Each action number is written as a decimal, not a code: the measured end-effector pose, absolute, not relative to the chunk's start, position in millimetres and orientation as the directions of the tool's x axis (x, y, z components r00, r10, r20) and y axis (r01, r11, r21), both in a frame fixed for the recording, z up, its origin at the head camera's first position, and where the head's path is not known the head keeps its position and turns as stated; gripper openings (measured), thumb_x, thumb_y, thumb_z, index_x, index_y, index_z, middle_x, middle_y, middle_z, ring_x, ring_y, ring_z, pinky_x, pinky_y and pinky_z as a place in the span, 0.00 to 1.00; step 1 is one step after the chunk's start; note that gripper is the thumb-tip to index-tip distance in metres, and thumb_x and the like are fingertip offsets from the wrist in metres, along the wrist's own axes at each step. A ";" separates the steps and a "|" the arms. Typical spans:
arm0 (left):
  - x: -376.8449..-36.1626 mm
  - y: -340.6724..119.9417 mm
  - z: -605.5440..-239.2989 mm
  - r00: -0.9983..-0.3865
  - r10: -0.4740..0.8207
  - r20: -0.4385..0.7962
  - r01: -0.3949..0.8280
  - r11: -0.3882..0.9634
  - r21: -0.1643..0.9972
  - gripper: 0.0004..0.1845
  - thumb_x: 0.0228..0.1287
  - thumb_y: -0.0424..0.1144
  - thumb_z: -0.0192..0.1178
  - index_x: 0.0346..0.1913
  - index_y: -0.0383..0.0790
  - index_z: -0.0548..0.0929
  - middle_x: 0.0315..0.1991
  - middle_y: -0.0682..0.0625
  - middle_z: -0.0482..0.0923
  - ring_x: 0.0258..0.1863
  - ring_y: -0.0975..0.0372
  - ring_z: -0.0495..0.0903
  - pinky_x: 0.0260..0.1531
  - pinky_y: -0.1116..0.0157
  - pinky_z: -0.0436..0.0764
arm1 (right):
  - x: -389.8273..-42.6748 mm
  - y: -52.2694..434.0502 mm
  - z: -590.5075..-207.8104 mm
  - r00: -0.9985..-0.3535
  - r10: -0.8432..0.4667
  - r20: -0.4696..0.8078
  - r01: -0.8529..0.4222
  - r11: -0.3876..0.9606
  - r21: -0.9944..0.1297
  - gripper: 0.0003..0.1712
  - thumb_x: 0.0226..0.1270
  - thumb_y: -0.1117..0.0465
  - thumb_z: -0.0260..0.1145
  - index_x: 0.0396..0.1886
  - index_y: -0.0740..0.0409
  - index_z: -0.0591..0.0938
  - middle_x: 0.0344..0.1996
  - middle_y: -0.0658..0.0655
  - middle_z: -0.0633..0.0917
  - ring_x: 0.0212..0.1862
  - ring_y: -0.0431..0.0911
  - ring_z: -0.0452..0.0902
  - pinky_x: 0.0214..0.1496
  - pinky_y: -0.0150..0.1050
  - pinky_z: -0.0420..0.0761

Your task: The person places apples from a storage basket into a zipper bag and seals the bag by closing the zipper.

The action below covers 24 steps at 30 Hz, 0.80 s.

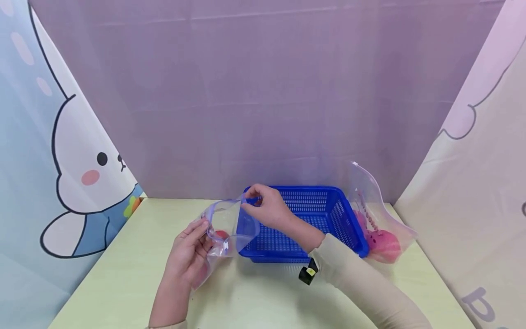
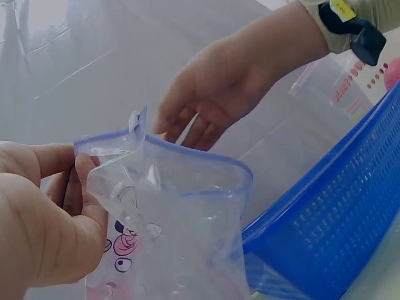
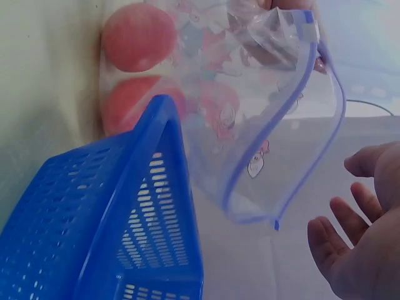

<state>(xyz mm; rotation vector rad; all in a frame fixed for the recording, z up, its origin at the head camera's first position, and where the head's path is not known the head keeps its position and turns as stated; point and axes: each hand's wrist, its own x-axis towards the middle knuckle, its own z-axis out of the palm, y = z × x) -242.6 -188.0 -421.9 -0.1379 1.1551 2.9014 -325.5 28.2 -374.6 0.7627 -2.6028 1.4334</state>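
Note:
A clear slider bag (image 1: pixel 234 228) with a purple-edged zip stands with its mouth open. My left hand (image 1: pixel 186 251) pinches its rim near the white slider (image 1: pixel 225 246). Printed cartoon faces show on the bag in the left wrist view. At its bottom, two round reddish things (image 3: pixel 140 37) show in the right wrist view, apparently inside; their kind is unclear. My right hand (image 1: pixel 269 208) is by the far side of the mouth, above the blue basket's left edge. In the right wrist view, its loosely bent fingers (image 3: pixel 325 240) are apart from the bag and hold nothing.
A blue plastic basket (image 1: pixel 357 237) with slotted walls stands right beside the bag. Against its right side leans another clear zip bag (image 1: pixel 380 201) with pink contents (image 1: pixel 384 246). A purple backdrop (image 1: pixel 263 100) rises behind the pale table (image 1: pixel 123 274), with printed sheets at both sides.

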 end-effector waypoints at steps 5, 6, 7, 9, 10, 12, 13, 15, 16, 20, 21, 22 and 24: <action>-241.9 -197.0 -418.4 -0.995 -0.023 -0.102 -0.057 -0.698 0.714 0.08 0.68 0.31 0.59 0.36 0.41 0.88 0.29 0.51 0.82 0.26 0.66 0.79 0.28 0.73 0.78 | -325.4 36.8 -378.0 -0.885 -0.386 0.261 -0.431 0.464 -0.774 0.04 0.66 0.58 0.68 0.37 0.49 0.81 0.36 0.46 0.81 0.40 0.44 0.77 0.41 0.34 0.80; -241.5 -198.7 -417.4 -0.995 -0.021 -0.101 -0.058 -0.695 0.716 0.08 0.69 0.31 0.59 0.36 0.41 0.88 0.29 0.51 0.83 0.26 0.65 0.79 0.28 0.73 0.78 | -325.4 38.5 -378.8 -0.887 -0.384 0.257 -0.428 0.469 -0.773 0.03 0.66 0.58 0.68 0.36 0.48 0.81 0.35 0.45 0.81 0.40 0.44 0.77 0.41 0.34 0.80; -241.4 -200.4 -416.6 -0.995 -0.020 -0.099 -0.057 -0.693 0.719 0.08 0.69 0.31 0.59 0.36 0.41 0.88 0.29 0.51 0.83 0.26 0.65 0.79 0.28 0.73 0.78 | -325.6 40.4 -379.9 -0.886 -0.388 0.255 -0.428 0.472 -0.771 0.03 0.67 0.59 0.67 0.36 0.48 0.81 0.35 0.45 0.81 0.39 0.43 0.77 0.41 0.34 0.80; -241.1 -203.6 -414.4 -0.996 -0.013 -0.090 -0.056 -0.693 0.719 0.08 0.69 0.31 0.59 0.36 0.40 0.88 0.29 0.50 0.83 0.26 0.65 0.79 0.28 0.73 0.78 | -325.8 43.8 -381.5 -0.886 -0.388 0.254 -0.428 0.476 -0.768 0.02 0.67 0.60 0.66 0.37 0.48 0.81 0.35 0.45 0.82 0.39 0.43 0.77 0.41 0.35 0.80; -240.8 -205.6 -413.2 -0.996 -0.011 -0.085 -0.053 -0.694 0.718 0.08 0.69 0.31 0.59 0.36 0.40 0.88 0.29 0.50 0.83 0.26 0.64 0.79 0.28 0.73 0.78 | -326.4 44.7 -382.2 -0.886 -0.388 0.253 -0.428 0.480 -0.765 0.02 0.68 0.61 0.66 0.37 0.48 0.81 0.35 0.45 0.82 0.39 0.43 0.77 0.41 0.35 0.80; -240.4 -209.5 -410.7 -0.998 -0.006 -0.068 -0.045 -0.690 0.722 0.09 0.69 0.30 0.58 0.36 0.39 0.88 0.28 0.49 0.83 0.26 0.64 0.79 0.27 0.73 0.78 | -327.2 46.0 -383.6 -0.881 -0.400 0.253 -0.437 0.483 -0.759 0.03 0.68 0.61 0.65 0.39 0.49 0.82 0.36 0.46 0.82 0.40 0.42 0.77 0.41 0.35 0.80; -240.3 -211.4 -409.6 -0.998 -0.002 -0.059 -0.042 -0.682 0.730 0.09 0.70 0.30 0.57 0.36 0.39 0.88 0.28 0.49 0.83 0.25 0.64 0.79 0.27 0.73 0.78 | -327.3 46.4 -384.0 -0.876 -0.409 0.254 -0.444 0.485 -0.753 0.04 0.68 0.61 0.65 0.41 0.49 0.82 0.38 0.46 0.82 0.40 0.42 0.77 0.41 0.35 0.80; -239.5 -215.5 -407.5 -0.999 0.009 -0.043 -0.039 -0.655 0.754 0.10 0.70 0.30 0.57 0.36 0.39 0.88 0.28 0.49 0.83 0.25 0.64 0.79 0.27 0.73 0.78 | -326.7 46.6 -384.5 -0.865 -0.430 0.258 -0.465 0.496 -0.733 0.07 0.68 0.61 0.66 0.44 0.49 0.83 0.41 0.47 0.83 0.42 0.42 0.77 0.41 0.34 0.80; -238.9 -217.5 -406.6 -0.999 0.015 -0.038 -0.039 -0.636 0.771 0.10 0.70 0.30 0.57 0.37 0.39 0.88 0.28 0.50 0.83 0.25 0.64 0.78 0.27 0.73 0.78 | -326.0 46.4 -384.7 -0.856 -0.446 0.262 -0.482 0.504 -0.717 0.09 0.68 0.61 0.66 0.46 0.50 0.83 0.43 0.47 0.83 0.43 0.42 0.77 0.41 0.33 0.80; -234.5 -225.5 -404.1 -0.998 0.043 -0.035 -0.053 -0.556 0.829 0.09 0.70 0.33 0.58 0.39 0.40 0.88 0.30 0.50 0.83 0.26 0.64 0.78 0.30 0.72 0.80 | -320.5 43.7 -385.0 -0.818 -0.509 0.266 -0.548 0.552 -0.628 0.18 0.66 0.62 0.67 0.55 0.47 0.82 0.50 0.45 0.80 0.46 0.42 0.76 0.35 0.32 0.80; -233.4 -227.4 -403.7 -0.998 0.048 -0.033 -0.054 -0.543 0.838 0.09 0.70 0.33 0.57 0.39 0.40 0.88 0.30 0.50 0.83 0.26 0.64 0.78 0.30 0.72 0.80 | -318.7 42.8 -385.0 -0.808 -0.526 0.267 -0.566 0.565 -0.600 0.19 0.66 0.62 0.67 0.57 0.46 0.81 0.52 0.45 0.79 0.46 0.42 0.76 0.34 0.31 0.79; -232.2 -229.2 -403.3 -0.998 0.054 -0.031 -0.055 -0.535 0.843 0.09 0.71 0.33 0.57 0.40 0.40 0.88 0.30 0.50 0.83 0.26 0.64 0.78 0.30 0.72 0.80 | -317.2 41.6 -385.2 -0.799 -0.539 0.266 -0.581 0.581 -0.569 0.21 0.66 0.61 0.67 0.58 0.45 0.81 0.54 0.45 0.79 0.47 0.42 0.76 0.34 0.31 0.79; -230.4 -232.8 -402.4 -0.998 0.066 -0.011 -0.044 -0.523 0.851 0.10 0.71 0.32 0.56 0.41 0.40 0.88 0.31 0.50 0.83 0.26 0.64 0.79 0.31 0.72 0.80 | -314.1 39.2 -385.0 -0.779 -0.567 0.268 -0.613 0.598 -0.516 0.23 0.66 0.61 0.68 0.60 0.45 0.80 0.56 0.46 0.78 0.48 0.43 0.77 0.36 0.31 0.79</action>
